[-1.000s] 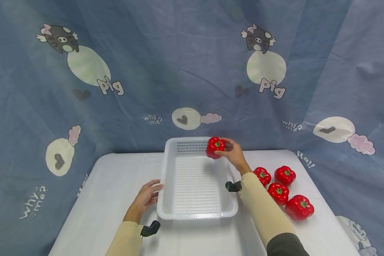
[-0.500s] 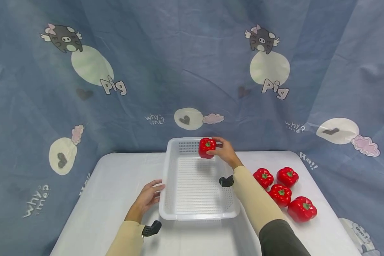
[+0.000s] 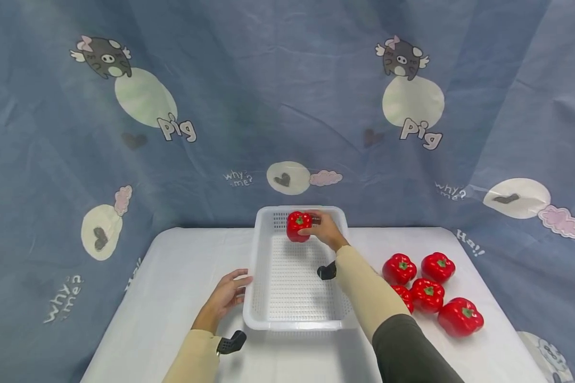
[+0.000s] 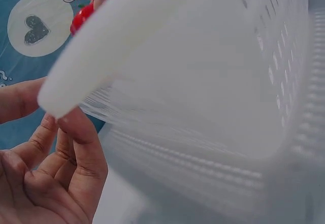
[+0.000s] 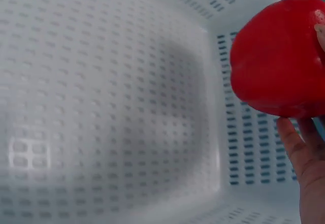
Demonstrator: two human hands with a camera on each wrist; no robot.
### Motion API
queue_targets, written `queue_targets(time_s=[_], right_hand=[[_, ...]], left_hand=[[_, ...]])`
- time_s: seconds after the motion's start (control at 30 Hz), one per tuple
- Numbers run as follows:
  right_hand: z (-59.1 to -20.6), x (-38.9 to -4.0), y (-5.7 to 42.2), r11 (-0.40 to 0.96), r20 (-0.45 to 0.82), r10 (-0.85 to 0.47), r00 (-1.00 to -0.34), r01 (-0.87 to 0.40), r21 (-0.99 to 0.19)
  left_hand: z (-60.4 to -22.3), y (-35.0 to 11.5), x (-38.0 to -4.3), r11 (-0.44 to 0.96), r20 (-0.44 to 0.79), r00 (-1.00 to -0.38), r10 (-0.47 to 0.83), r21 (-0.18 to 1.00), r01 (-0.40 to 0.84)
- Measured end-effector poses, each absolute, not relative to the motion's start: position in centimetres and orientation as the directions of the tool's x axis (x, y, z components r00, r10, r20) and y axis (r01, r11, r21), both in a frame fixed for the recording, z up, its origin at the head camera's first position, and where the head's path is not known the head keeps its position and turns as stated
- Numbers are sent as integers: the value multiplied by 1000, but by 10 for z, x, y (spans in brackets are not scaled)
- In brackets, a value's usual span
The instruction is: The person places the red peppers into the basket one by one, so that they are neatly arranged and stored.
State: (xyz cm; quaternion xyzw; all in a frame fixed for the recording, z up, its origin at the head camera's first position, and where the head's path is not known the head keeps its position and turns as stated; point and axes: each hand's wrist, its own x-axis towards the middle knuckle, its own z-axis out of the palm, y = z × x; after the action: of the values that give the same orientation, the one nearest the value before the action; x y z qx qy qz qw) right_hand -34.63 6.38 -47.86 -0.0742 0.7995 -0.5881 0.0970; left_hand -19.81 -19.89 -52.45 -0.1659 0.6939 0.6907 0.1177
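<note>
My right hand (image 3: pixel 327 230) grips a red bell pepper (image 3: pixel 298 226) over the far end of a white plastic basket (image 3: pixel 297 325). In the right wrist view the bell pepper (image 5: pixel 279 59) hangs above the perforated basket floor (image 5: pixel 117 107), and its shadow falls there. Fingers (image 5: pixel 299 148) of that hand reach under the pepper. My left hand (image 3: pixel 228 292) holds the basket's left side. In the left wrist view the left hand (image 4: pixel 61 168) has its fingertips right at the rim (image 4: pixel 96 46), on both sides of it.
Several more red bell peppers (image 3: pixel 427 295) sit on the white table (image 3: pixel 196 255) to the right of the basket, partly behind the right forearm. A blue patterned cloth (image 3: pixel 220 106) hangs behind the table.
My right hand has carried the bell pepper leftward from the basket's far right corner and slightly lower, to over the inside. The left hand stays at the rim.
</note>
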Motion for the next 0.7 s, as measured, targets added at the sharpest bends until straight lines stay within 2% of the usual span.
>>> queue_targets(time_s=[0.7], right_hand=[[-515, -348, 16, 311, -118, -82, -990, 88, -946]], left_hand=[[-523, -199, -197, -24, -385, -921, -51, 923, -384]])
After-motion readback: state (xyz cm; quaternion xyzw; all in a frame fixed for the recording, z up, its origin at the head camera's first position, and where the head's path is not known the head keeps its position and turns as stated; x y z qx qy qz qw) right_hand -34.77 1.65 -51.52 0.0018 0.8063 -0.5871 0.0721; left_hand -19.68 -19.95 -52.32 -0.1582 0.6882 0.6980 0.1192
